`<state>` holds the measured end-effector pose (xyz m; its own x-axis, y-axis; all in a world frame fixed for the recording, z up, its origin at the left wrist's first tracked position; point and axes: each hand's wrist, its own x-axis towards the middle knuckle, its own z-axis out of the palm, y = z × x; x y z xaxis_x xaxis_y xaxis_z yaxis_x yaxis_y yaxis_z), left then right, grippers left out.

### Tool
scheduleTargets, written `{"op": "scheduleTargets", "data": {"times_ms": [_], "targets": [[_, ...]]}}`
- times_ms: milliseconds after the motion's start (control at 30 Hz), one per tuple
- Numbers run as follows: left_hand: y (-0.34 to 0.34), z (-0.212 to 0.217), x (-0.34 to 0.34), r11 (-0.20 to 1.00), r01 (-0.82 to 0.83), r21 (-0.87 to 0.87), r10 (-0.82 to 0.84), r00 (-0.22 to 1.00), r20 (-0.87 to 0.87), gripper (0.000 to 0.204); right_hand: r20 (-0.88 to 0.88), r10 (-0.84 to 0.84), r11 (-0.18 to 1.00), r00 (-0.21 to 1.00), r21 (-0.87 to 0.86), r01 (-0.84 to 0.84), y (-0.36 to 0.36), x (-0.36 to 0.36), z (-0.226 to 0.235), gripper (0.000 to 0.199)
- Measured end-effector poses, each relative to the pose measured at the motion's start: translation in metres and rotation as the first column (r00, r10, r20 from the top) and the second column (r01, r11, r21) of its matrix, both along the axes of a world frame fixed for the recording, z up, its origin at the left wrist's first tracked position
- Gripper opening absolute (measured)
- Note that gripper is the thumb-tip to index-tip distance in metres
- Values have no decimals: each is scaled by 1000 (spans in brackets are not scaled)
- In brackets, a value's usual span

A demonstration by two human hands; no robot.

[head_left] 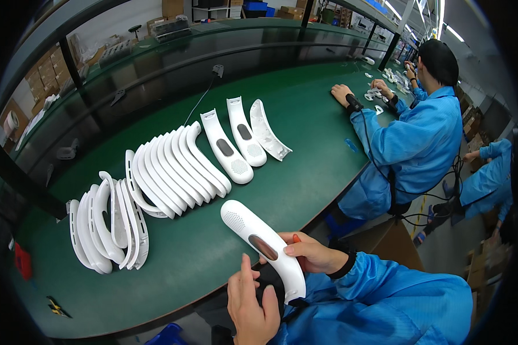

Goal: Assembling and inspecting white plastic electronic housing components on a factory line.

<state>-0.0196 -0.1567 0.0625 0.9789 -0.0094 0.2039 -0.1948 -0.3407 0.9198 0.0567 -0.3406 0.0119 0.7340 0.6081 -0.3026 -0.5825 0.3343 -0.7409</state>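
Note:
A curved white plastic housing (pixel 244 217) with a dotted grille and a dark oval window is held over the table's front edge. My right hand (pixel 319 256) is closed around its right side, thumb on top. A small orange-red thing shows beside those fingers; its kind is unclear. My left hand (pixel 250 307) is just left of the housing's lower end, fingers stretched and apart, holding nothing. Beyond lie two similar windowed housings (pixel 237 167) and a hollow white shell (pixel 262 123), inner side up. A tight row of curved white shells (pixel 175 164) stands left of them.
More white shells (pixel 92 230) stand bunched at the left on the green table (pixel 178 287). A yellow-and-black tool (pixel 57 307) and a red object (pixel 22 261) lie near the left edge. A co-worker in blue (pixel 408 138) sits at the right, handling small white parts.

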Motion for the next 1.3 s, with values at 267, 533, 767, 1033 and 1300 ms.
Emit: {"op": "scheduleTargets", "data": {"times_ms": [267, 533, 767, 1033, 1300], "targets": [[-7, -19, 19, 930, 10, 368, -30, 998, 49, 75, 102, 67, 998, 992, -23, -65, 1, -12, -2, 72], [-16, -28, 9, 900, -39, 435, -53, 979, 197, 61, 136, 41, 994, 990, -110, -27, -4, -14, 3, 58], [-1, -25, 3, 934, -122, 336, -10, 931, 365, 60, 184, 145, 985, 972, -115, -125, -7, -12, 6, 54], [-4, -13, 10, 815, -217, -537, 66, 956, -286, 52, 503, 314, 936, 805, -306, -174, 5, -19, 18, 46], [4, -34, 7, 740, -189, -645, 25, 967, -255, 45, 607, 325, 919, 725, -385, -90, 14, -23, 27, 46]]}}
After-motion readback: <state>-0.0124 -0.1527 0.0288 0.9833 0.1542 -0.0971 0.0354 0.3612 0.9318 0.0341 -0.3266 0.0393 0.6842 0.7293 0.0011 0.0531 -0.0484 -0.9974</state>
